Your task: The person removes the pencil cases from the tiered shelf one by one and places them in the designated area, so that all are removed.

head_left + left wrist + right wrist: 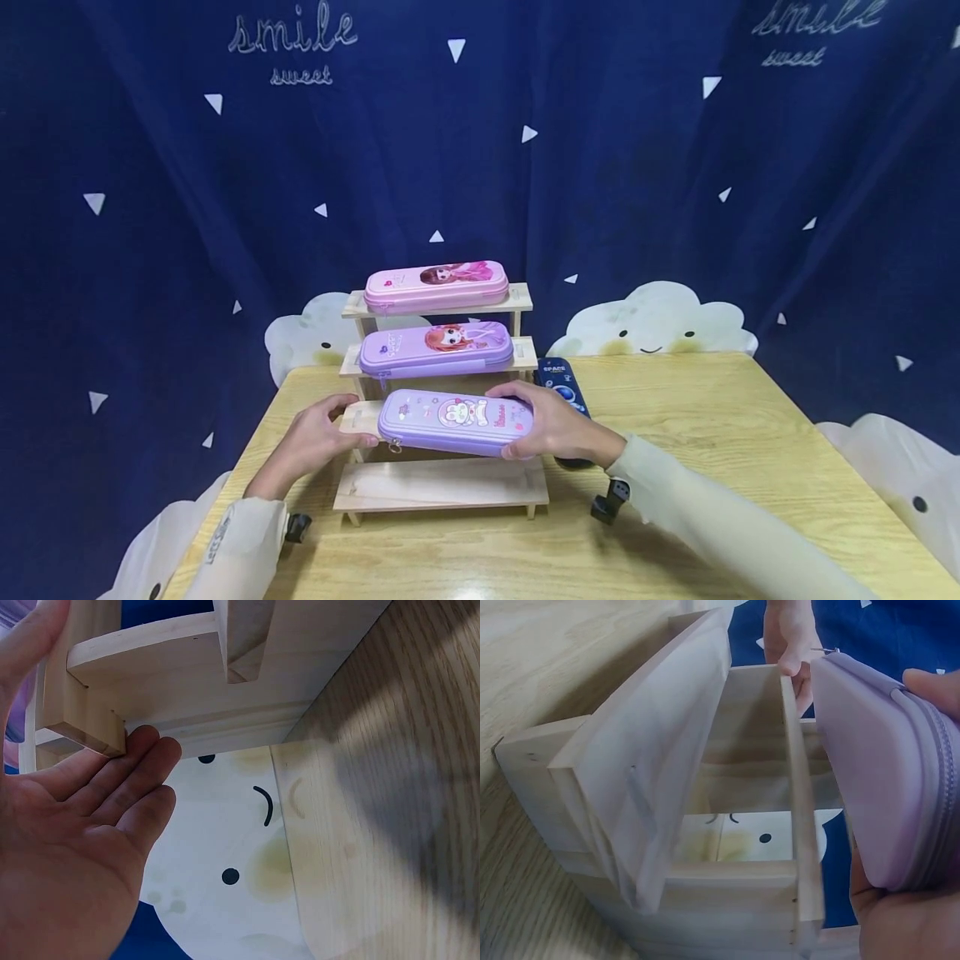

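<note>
Lilac case (442, 423) (closed, contents hidden) | right hand (553, 423) grips its end

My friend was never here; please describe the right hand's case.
On the table stands a wooden rack. At its third shelf from the top, the right hand grips a lavender case. Unlike the pink case and purple case above, it shows a cartoon animal, not a girl.

Head view forward and down, wrist views close from either side, all facing a shared wooden rack (442, 485)
</note>
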Tool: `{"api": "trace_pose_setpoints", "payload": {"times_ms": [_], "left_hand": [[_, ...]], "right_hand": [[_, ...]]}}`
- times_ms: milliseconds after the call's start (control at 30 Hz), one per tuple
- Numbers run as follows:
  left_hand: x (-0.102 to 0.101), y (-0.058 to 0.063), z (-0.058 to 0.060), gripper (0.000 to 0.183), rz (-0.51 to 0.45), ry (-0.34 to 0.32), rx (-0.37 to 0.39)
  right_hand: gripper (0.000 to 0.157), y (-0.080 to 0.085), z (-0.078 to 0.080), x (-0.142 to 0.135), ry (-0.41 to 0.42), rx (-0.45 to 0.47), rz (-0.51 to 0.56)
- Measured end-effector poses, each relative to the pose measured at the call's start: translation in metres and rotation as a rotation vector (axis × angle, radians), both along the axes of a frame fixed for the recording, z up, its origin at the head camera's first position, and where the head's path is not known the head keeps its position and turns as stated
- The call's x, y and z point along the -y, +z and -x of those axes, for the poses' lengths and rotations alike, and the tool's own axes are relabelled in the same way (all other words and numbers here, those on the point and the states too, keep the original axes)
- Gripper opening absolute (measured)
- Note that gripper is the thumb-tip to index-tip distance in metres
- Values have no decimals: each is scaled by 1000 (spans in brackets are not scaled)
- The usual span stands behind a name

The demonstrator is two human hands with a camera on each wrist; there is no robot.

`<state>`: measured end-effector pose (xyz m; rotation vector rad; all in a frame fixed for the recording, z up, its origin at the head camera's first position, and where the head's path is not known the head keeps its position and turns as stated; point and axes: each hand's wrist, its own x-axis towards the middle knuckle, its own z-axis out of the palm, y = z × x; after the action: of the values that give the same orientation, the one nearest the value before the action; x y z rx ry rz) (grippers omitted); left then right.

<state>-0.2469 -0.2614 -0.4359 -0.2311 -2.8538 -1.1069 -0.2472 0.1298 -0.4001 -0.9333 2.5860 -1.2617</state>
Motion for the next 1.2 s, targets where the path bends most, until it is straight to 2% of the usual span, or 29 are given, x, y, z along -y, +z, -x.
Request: {"api": "trace_pose_setpoints", "payload": {"times_ms": [167,433,667,867,1200], "left_hand": [[1,-1,1,90,-12,15,29],[0,0,0,85,-8,13,14],[-2,0,-1,85,-6,15,11],[0,-2,0,88,-4,13,19],[1,-1,1,88,-4,-5,3]], "right_hand": [[83,9,-8,-3,27,-41,-3],[81,35,-25,-10,70,-44,50],[79,59,-33,-17,73,-123,87],[79,80,-36,-28,4,-118,105],[75,105,-26,-62,-166,-99,143]]}}
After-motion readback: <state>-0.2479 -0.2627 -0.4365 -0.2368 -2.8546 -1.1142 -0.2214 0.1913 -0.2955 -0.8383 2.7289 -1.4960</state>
